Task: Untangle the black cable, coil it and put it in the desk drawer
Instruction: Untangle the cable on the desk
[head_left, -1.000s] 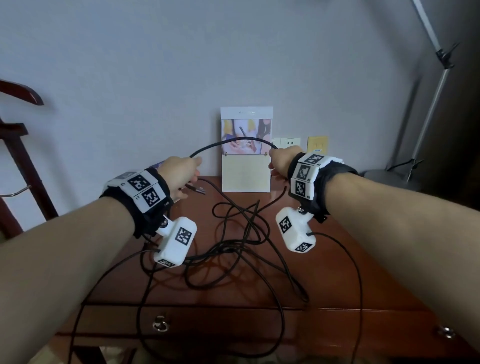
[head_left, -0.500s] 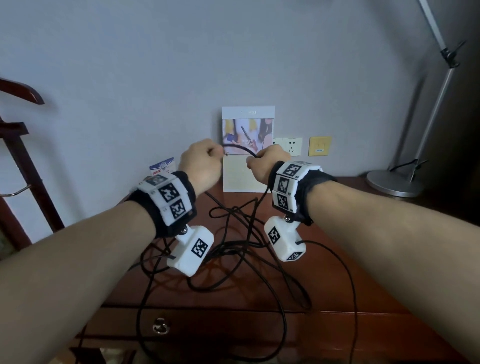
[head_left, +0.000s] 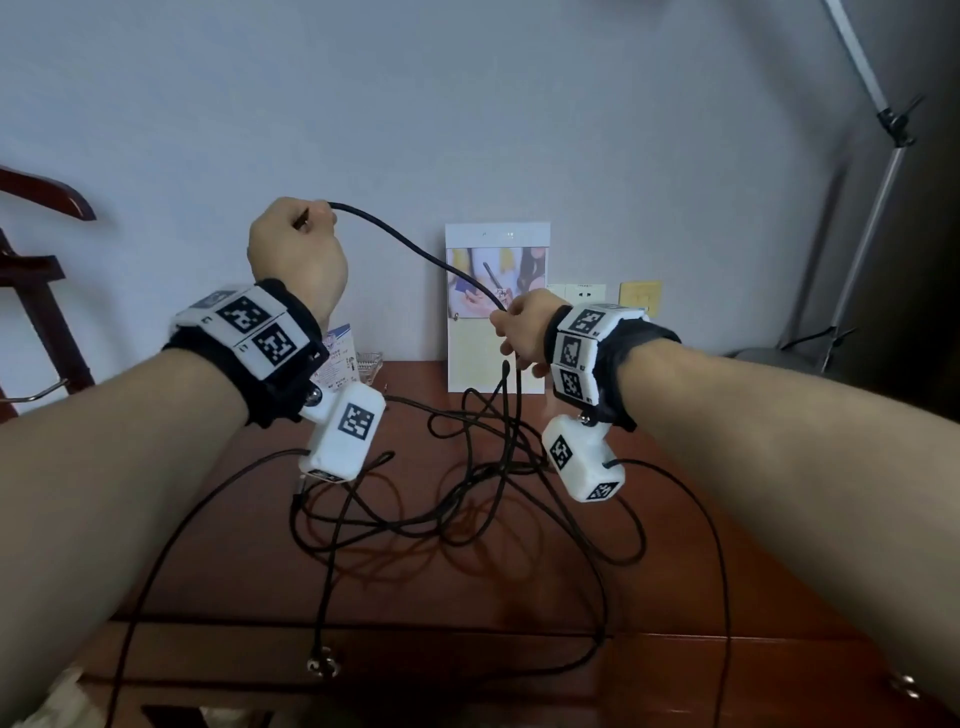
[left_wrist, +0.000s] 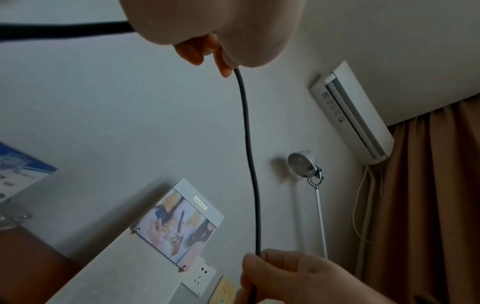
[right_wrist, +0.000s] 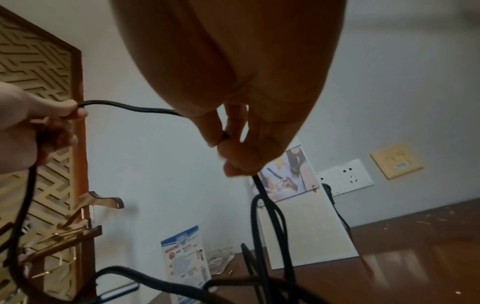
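A long black cable (head_left: 415, 249) runs from my raised left hand (head_left: 298, 244) down to my right hand (head_left: 519, 327); both hands grip it. Below the right hand the cable (head_left: 467, 499) drops into a loose tangle of loops on the brown wooden desk (head_left: 675, 582). In the left wrist view the cable (left_wrist: 249, 164) hangs from my left fingers (left_wrist: 221, 61) down to my right hand (left_wrist: 285, 273). The right wrist view shows my right fingers (right_wrist: 226, 139) pinching the cable (right_wrist: 130, 108), which leads left to my left hand (right_wrist: 39, 123). The desk drawer (head_left: 415, 660), with a metal ring pull (head_left: 319, 665), is closed.
A picture stand (head_left: 496, 306) leans on the wall at the desk's back, beside wall sockets (head_left: 584, 296). A blue-and-white card (head_left: 340, 358) and a glass ashtray (head_left: 366, 364) sit at the back left. A floor lamp (head_left: 872, 208) stands right, a wooden rack (head_left: 36, 291) left.
My left hand has risen up and to the left, pulling a length of cable taut between the hands, which were close together half a second ago. The right hand moved slightly right.
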